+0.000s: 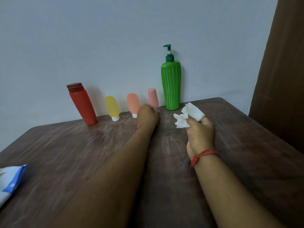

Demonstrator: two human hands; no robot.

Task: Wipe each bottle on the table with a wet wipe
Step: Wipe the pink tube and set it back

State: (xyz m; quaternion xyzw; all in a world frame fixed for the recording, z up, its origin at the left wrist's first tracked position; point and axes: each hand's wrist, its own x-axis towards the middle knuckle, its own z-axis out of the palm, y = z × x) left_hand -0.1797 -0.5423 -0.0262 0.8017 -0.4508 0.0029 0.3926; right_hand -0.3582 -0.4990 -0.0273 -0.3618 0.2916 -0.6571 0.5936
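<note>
The left hand reaches to the back of the dark wood-grain table and wraps its fingers around the base of the small pink plastic tube bottle, which stands on its cap end against the pale wall, its long axis close to upright with a slight lean. The right hand, with a red thread band at the wrist, pinches a crumpled white wet wipe and hovers above the table just to the right of that bottle and a little nearer the person. The wipe therefore has to travel leftward and slightly away to meet the tube; the left hand is the one already on it.

Five bottles line the wall: a tall red plastic bottle with a dark red cap, a yellow soft tube with a white cap, an orange-pink soft tube with a white cap, the pink tube, and a tall green pump dispenser bottle. There is one wipe in hand, and one blue-and-white wipe packet at the near left edge.
</note>
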